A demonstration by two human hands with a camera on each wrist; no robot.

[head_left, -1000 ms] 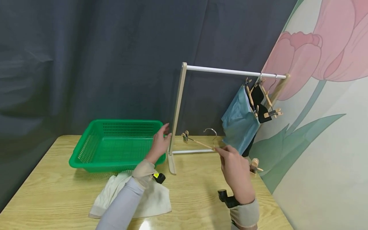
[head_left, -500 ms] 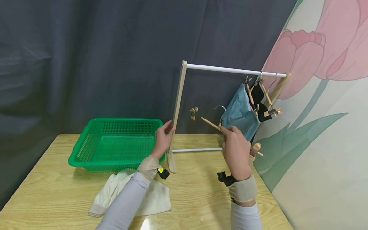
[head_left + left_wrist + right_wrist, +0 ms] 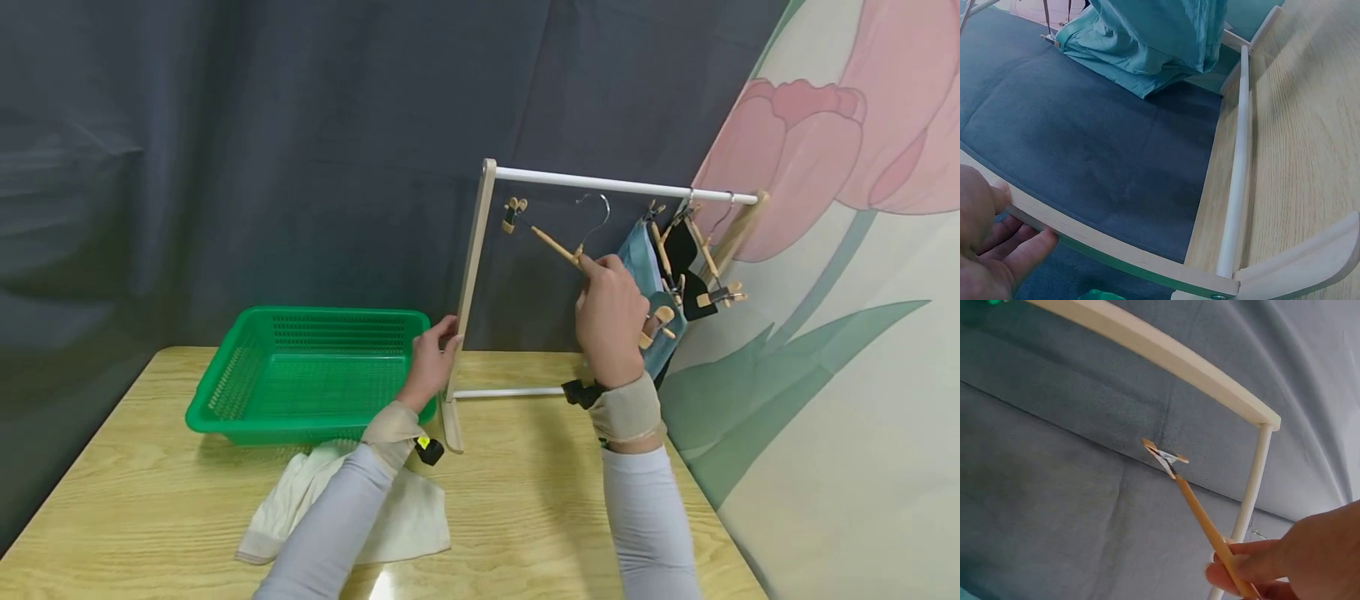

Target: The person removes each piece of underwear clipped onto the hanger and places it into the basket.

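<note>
My right hand pinches the wooden bar of a clip hanger, raised below the top rail of a small clothes rack. The hanger's metal hook points up, just under the white rail. No garment hangs from its clips. In the right wrist view, thumb and fingers close on the hanger bar. My left hand holds the rack's left wooden post, thumb on one side and fingers on the other, as the left wrist view shows on the post.
Blue shorts, a black garment and clip hangers hang at the rail's right end. A green basket stands left of the rack. In front of it, a white garment lies on the table, partly under my left forearm.
My right hand has lifted the clip hanger from low near the table up toward the rail. My left hand has moved from beside the rack post to holding it.
</note>
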